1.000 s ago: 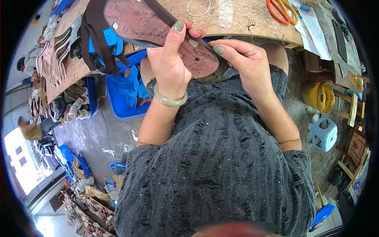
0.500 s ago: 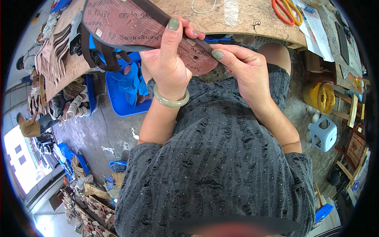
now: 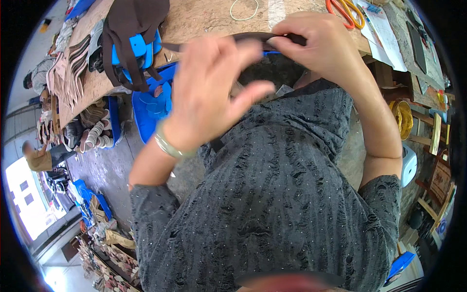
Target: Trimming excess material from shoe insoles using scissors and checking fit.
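One dark strip: my right hand is pinching it, likely for control; my left hand is hovering spread, seemingly empty.

hands: left blurred | dark strip: partly behind left | orange loop: top cut

The camera sits on the person's head, the left one of a pair, above the near side of the wooden table. It looks steeply down, over the grey shirt, which fills much of the view and is close to the lens. The left hand and right hand, at the table's near edge, are also close. The wide fisheye takes in the floor below the table, and straight edges bend toward its rim.
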